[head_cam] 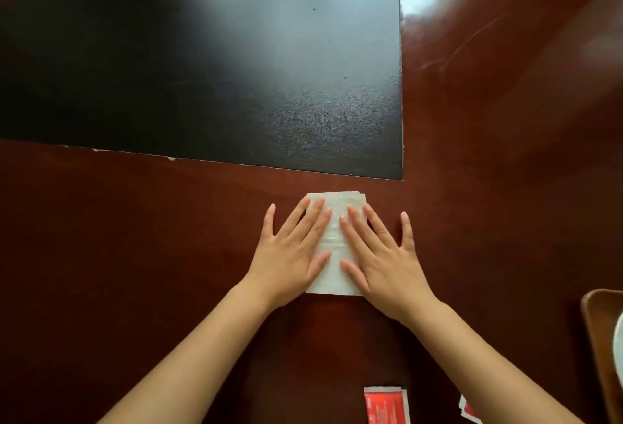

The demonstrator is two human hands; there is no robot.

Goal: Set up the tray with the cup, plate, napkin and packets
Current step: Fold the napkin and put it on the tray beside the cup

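A glossy reddish-brown wooden worktop (135,238) is seen from above, and its far left part is covered by a large black rectangular mat (209,66) with a fine leather-like grain and a slightly frayed pale edge. Nearer the middle, the left hand (293,251) is laid flat, fingers spread, with its inner fingers and thumb pressed on the left part of a white paper napkin (335,238). The napkin is folded into an upright rectangle, soft and faintly embossed, and lies on the bare wood just in front of the mat's near edge. Its right part is pressed by the right hand (382,255), also flat and open, so that both hands rest on the napkin with nothing gripped. At the bottom edge, a flat red packet (386,405) with a white border is seen lying on the wood, and a second red packet (467,408) is partly visible beside the right forearm. At the far right edge, the rounded corner of a brown wooden tray (595,332) is seen, with a sliver of something white (619,346) inside it.
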